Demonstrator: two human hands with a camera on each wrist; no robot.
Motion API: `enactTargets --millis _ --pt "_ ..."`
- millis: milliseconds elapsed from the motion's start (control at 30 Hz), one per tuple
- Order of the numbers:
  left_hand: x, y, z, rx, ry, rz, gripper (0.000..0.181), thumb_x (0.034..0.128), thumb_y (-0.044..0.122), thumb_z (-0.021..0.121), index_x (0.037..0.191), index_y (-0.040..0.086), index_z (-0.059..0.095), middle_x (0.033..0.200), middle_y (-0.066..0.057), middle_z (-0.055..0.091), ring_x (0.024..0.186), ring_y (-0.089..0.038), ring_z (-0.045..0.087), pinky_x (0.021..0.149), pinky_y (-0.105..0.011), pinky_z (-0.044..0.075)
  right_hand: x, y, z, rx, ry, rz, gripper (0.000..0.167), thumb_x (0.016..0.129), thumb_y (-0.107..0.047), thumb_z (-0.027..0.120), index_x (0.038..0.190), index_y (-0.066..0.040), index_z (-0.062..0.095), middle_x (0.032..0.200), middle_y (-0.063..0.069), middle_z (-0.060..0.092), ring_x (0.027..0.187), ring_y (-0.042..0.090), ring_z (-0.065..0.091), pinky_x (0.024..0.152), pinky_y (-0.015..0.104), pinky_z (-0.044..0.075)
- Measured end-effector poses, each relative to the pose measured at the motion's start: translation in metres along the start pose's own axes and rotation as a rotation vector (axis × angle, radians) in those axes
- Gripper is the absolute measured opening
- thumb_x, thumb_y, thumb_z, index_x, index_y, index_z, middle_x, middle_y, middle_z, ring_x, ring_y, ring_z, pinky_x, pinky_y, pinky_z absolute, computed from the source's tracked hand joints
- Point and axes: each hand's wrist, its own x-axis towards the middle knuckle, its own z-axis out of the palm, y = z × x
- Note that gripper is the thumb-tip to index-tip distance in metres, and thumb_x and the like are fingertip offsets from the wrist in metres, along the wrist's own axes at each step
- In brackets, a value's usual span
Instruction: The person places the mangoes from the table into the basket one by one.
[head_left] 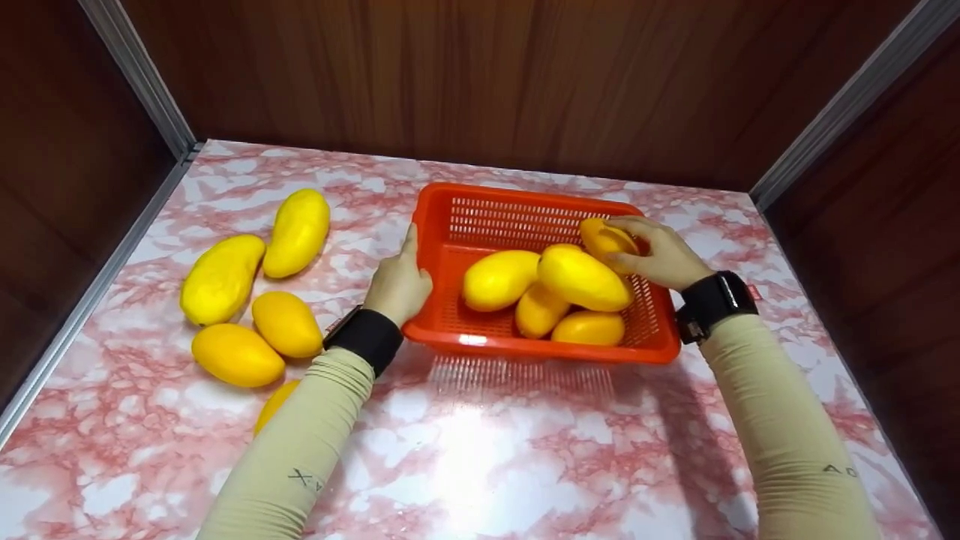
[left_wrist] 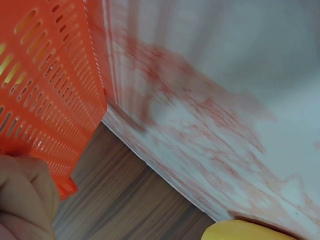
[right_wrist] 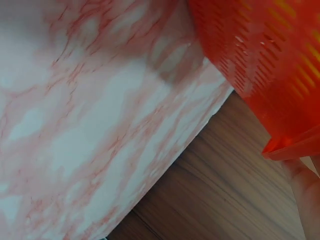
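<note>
A red plastic basket (head_left: 431, 225) with slotted walls stands before me in the head view, several mangoes inside. One yellow mango (head_left: 585, 277) lies partly over the others; another yellow mango (head_left: 499, 280) is to its left. My left hand (head_left: 400, 285) grips the basket's left rim; its curled fingers (left_wrist: 30, 192) show against the wall in the left wrist view. At the far right corner inside the basket, my right hand (head_left: 660, 251) holds an orange-yellow mango (head_left: 600, 234) between fingers and thumb. In the right wrist view the basket's rim hides most of that hand.
Left of the basket, several mangoes lie on the marbled table (head_left: 480, 465), among them a long yellow mango (head_left: 298, 232) and an orange mango (head_left: 238, 355). My left sleeve partly covers another mango (head_left: 274, 405). Brown wood-grain panels (head_left: 465, 82) enclose the back and sides.
</note>
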Motion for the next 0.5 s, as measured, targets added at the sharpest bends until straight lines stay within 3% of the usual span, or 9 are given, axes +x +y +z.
enactTargets --millis 167,500 --pt "0.0 0.0 0.0 -0.001 0.004 0.012 0.076 0.0967 0.013 0.048 0.161 0.012 0.006 0.096 -0.027 0.066 0.083 -0.035 0.063 0.082 -0.044 0.051 -0.007 0.0 -0.003 0.042 0.041 0.038 0.059 0.089 -0.022 0.071 0.144 -0.011 0.052 0.151 0.017 0.046 0.141 0.038 0.038 0.117 0.059 0.024" --pt "-0.001 -0.001 0.0 0.017 0.017 0.028 0.076 0.0961 0.012 0.049 0.16 0.01 0.008 0.09 -0.026 0.066 0.081 -0.037 0.063 0.082 -0.046 0.051 -0.021 0.009 -0.005 0.102 0.109 0.009 0.064 0.086 -0.011 0.072 0.144 0.0 0.048 0.151 0.023 0.04 0.139 0.042 0.036 0.113 0.062 0.029"
